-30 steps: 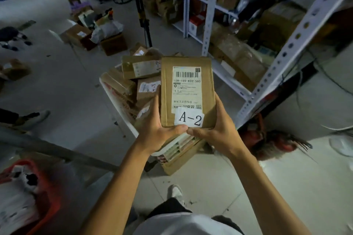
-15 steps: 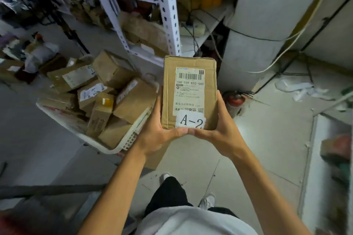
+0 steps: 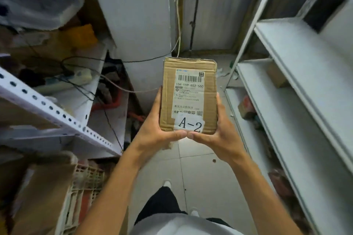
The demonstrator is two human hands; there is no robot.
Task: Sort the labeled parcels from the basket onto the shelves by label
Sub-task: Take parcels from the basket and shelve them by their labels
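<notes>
A brown cardboard parcel (image 3: 188,74) with a barcode label and a white tag reading A-2 is held up at the centre of the view. My left hand (image 3: 155,129) grips its lower left edge and my right hand (image 3: 219,131) grips its lower right edge, thumbs meeting below the tag. A white basket (image 3: 84,183) shows only its latticed rim at the lower left; its parcels are out of sight. White metal shelves (image 3: 298,74) stand at the right, with a small brown box (image 3: 277,76) on one tier.
A perforated white shelf post (image 3: 47,107) crosses the left, with cables and a power strip (image 3: 80,76) behind it. A grey pillar (image 3: 137,25) stands straight ahead. A large cardboard box (image 3: 38,200) sits at the lower left. My shoes and the tiled floor (image 3: 200,168) lie below.
The view has swung right: the basket of parcels has slid off to the lower left and the white shelves at the right have come into view. Both hands still hold the A-2 parcel.
</notes>
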